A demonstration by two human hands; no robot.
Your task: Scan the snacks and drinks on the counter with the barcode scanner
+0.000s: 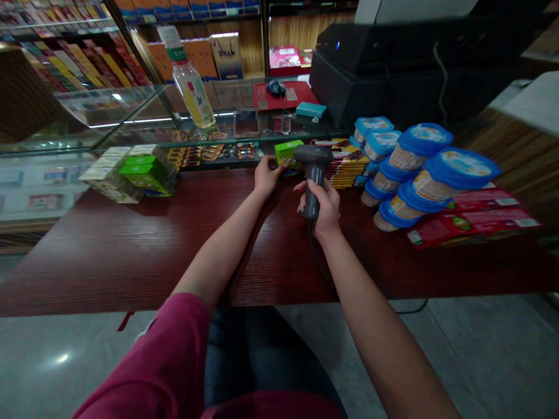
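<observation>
My right hand point(325, 205) is wrapped round the handle of a dark grey barcode scanner point(313, 174), its head pointing away from me above the wooden counter. Just left of it, my left hand point(267, 177) has its fingers on a small green box point(288, 152) at the counter's far side; the scanner covers the box's right part. Several green boxes point(147, 173) like it stand further left against pale boxes point(112, 173). Close to the scanner on the right is a stack of yellow packets point(347, 164).
Blue-lidded tubs point(421, 174) stand stacked at the right, beside red boxes point(476, 218). A glass display case point(144, 119) runs along the back, with a bottle point(190, 87) and a mouse point(276, 88) on it. The scanner's cable point(318, 256) trails towards me over the counter.
</observation>
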